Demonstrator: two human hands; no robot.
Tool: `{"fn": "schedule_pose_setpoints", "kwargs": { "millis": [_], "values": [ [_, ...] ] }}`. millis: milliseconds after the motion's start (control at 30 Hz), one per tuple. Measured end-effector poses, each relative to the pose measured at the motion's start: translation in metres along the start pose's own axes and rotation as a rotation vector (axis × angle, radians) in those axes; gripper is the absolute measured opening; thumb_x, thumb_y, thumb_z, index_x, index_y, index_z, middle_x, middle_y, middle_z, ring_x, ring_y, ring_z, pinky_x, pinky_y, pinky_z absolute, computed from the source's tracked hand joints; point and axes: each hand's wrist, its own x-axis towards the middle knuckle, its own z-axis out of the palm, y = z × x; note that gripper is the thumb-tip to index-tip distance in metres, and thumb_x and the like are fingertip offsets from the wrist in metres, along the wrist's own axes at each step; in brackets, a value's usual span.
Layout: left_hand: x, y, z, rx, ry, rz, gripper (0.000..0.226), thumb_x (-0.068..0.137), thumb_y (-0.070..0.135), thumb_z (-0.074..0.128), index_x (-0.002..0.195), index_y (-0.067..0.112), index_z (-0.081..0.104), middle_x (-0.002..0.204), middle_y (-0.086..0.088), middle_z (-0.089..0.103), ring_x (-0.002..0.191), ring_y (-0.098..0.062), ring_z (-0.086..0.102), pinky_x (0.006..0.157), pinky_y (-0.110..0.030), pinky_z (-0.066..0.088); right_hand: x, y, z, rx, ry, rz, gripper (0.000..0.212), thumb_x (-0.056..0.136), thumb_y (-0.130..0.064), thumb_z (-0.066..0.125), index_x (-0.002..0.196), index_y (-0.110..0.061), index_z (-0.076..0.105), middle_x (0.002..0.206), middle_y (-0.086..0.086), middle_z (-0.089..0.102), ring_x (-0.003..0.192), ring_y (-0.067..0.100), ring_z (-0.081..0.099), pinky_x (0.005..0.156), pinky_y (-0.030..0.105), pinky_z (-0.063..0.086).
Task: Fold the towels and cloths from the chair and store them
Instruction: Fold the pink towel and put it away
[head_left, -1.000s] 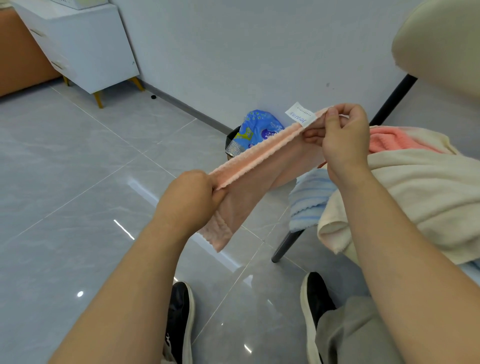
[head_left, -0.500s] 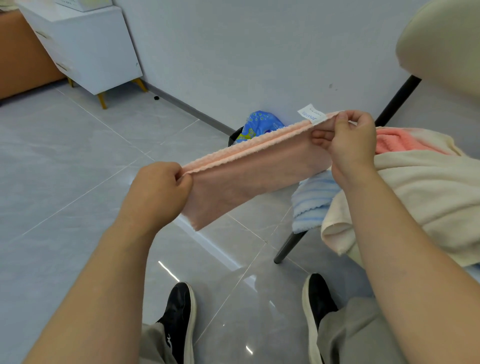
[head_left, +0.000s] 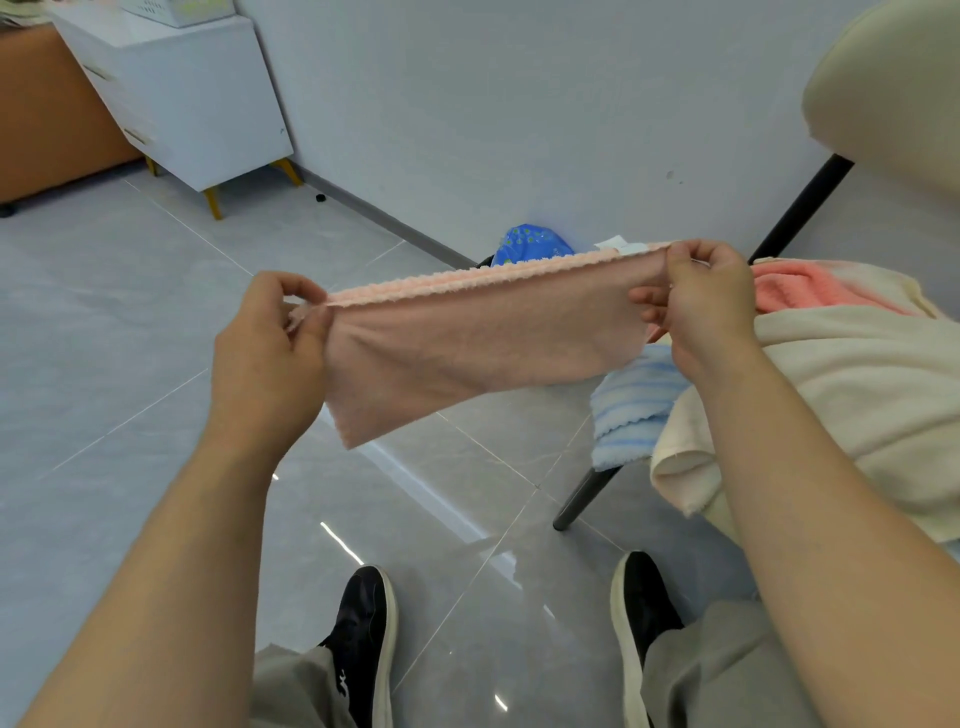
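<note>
Grey tiled floor (head_left: 130, 338) fills most of the view, with a pale wall (head_left: 519, 104) behind it. The chair (head_left: 893, 93) stands at the right on black legs. Its seat is hidden under a pile, and its cream back is cut off by the frame edge. A large cream towel (head_left: 857, 374) lies on top of that pile and runs out of the picture on the right. A white cabinet (head_left: 208, 93) sits at the top left.

The pink cloth (head_left: 467, 343) is held in the air above the floor, just left of the chair. It is pulled taut between the two hands. Its long axis runs from left to right and rises slightly towards the right. A fluffy doubled edge runs along the top, and the rest hangs below, lowest at the left corner.

The left hand (head_left: 265, 353) pinches the left end, with its fingers (head_left: 291, 286) curled over the edge. The right hand (head_left: 706, 301) pinches the right end in the same way. Both top corners are hidden inside the grips.

A blue striped cloth (head_left: 628, 410) droops off the seat, partly under the cream towel. A coral towel (head_left: 810, 288) shows behind the right hand. A blue bag (head_left: 530, 244) is mostly hidden behind the pink cloth. The print on the small white label (head_left: 618, 244) at the top edge is too small to read
</note>
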Motion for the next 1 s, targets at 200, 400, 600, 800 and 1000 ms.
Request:
{"fn": "schedule_pose_setpoints", "kwargs": {
  "millis": [200,400,600,800,1000],
  "values": [
    [0.004,-0.006,-0.007,-0.091,0.032,-0.024,0.008,0.096,0.028,0.063,0.096,0.031,0.07,0.081,0.015,0.064,0.082,-0.014,0.062,0.069,-0.025,0.044,-0.001,0.001,0.002,0.13,-0.069,0.069,0.002,0.105,-0.015,0.049,0.104,-0.013,0.049,0.094,0.01,0.06,0.061,0.021,0.07,0.049,0.027,0.052],
    [-0.001,0.001,-0.009,-0.137,-0.102,-0.002,0.015,0.096,0.016,0.062,0.1,0.029,0.056,0.086,0.0,0.069,0.049,-0.02,0.063,0.047,-0.021,0.045,0.002,0.004,0.001,0.173,-0.054,0.079,0.004,0.107,-0.014,0.043,0.106,-0.011,0.045,0.082,0.015,0.063,0.057,0.02,0.069,0.057,0.028,0.057],
    [-0.003,-0.005,-0.01,-0.113,-0.383,-0.033,0.035,0.094,-0.005,0.059,0.092,0.027,0.072,0.104,-0.005,0.068,0.078,-0.018,0.075,0.075,-0.035,0.059,0.007,0.01,0.0,0.154,-0.018,0.051,0.006,0.107,-0.014,0.043,0.101,-0.014,0.045,0.083,0.016,0.063,0.053,0.019,0.068,0.057,0.029,0.058],
    [-0.004,-0.007,-0.011,-0.032,-0.346,-0.048,0.027,0.091,0.006,0.068,0.097,0.032,0.075,0.082,-0.001,0.074,0.063,-0.013,0.073,0.073,-0.034,0.055,0.009,0.013,0.001,0.144,-0.008,0.049,0.007,0.107,-0.016,0.043,0.101,-0.015,0.046,0.083,0.016,0.064,0.054,0.02,0.068,0.06,0.031,0.058],
    [-0.001,-0.008,-0.012,-0.012,-0.188,-0.069,0.004,0.086,0.024,0.077,0.084,0.027,0.076,0.076,0.002,0.074,0.064,-0.012,0.071,0.07,-0.032,0.06,0.009,0.013,0.0,0.134,-0.02,0.062,0.01,0.107,-0.017,0.043,0.112,-0.009,0.045,0.082,0.014,0.064,0.055,0.019,0.068,0.055,0.029,0.057]
  ]
}}
